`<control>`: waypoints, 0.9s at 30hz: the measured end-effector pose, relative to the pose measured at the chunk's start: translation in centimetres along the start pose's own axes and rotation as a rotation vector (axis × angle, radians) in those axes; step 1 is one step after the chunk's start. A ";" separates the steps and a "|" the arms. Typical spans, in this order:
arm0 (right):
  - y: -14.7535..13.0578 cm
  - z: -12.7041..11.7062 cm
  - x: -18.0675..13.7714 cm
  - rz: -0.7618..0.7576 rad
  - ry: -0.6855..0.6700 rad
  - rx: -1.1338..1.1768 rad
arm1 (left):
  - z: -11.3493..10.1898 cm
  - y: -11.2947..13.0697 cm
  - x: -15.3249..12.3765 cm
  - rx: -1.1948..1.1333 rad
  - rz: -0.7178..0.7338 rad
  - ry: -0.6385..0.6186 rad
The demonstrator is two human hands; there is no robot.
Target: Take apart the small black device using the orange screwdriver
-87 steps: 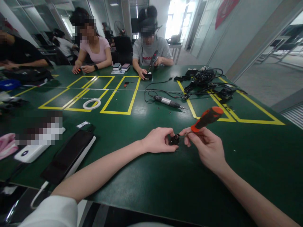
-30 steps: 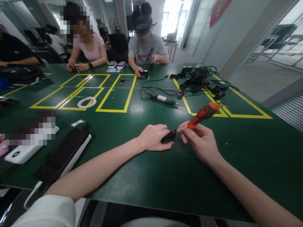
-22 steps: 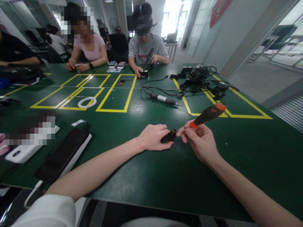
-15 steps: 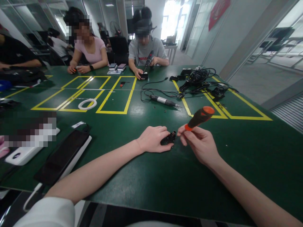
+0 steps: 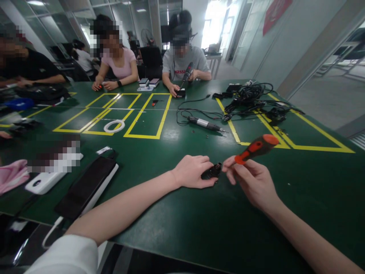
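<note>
My left hand is closed around a small black cylindrical part and rests with it on the green table. The part's narrow, metallic-looking end points up and to the right. Just right of it, my right hand pinches a screwdriver with an orange and black handle. The handle leans up to the right above the hand. I cannot make out the screwdriver's blade or whether it touches the black part; the fingers are close beside that part.
Beyond my hands lies an electric screwdriver with its cable. Tangled black cables are heaped at the back right. A white ring lies on yellow tape marks. On the left are a black phone-like slab and a white device. Co-workers sit opposite.
The view has shifted, so everything appears further right. In my right hand, the screwdriver's handle has tipped further over to the right. My left hand keeps its hold on the black part.
</note>
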State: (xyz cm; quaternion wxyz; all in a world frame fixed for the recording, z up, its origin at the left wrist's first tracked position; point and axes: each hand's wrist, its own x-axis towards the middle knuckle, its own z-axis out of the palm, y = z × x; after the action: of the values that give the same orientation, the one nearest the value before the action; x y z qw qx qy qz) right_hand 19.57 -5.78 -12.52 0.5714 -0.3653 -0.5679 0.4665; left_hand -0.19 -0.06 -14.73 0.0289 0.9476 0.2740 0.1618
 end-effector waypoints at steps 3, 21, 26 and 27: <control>-0.4 0.2 -0.2 -0.021 -0.013 -0.002 | 0.1 0.0 0.0 -0.002 -0.001 0.007; -0.1 0.3 0.1 -0.009 0.009 0.009 | -0.2 0.1 0.2 -0.017 -0.012 -0.017; -0.2 0.0 0.3 -0.037 0.044 -0.125 | -0.1 0.1 0.2 -0.031 -0.009 -0.018; -0.2 -0.1 0.3 -0.031 0.048 -0.128 | -0.1 0.1 0.2 -0.031 -0.009 -0.018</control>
State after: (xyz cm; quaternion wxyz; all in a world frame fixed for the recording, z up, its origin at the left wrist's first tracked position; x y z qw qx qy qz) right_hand 19.63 -5.51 -12.22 0.5673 -0.4033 -0.5883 0.4116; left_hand -0.03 -0.01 -14.53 0.0468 0.9471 0.2756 0.1575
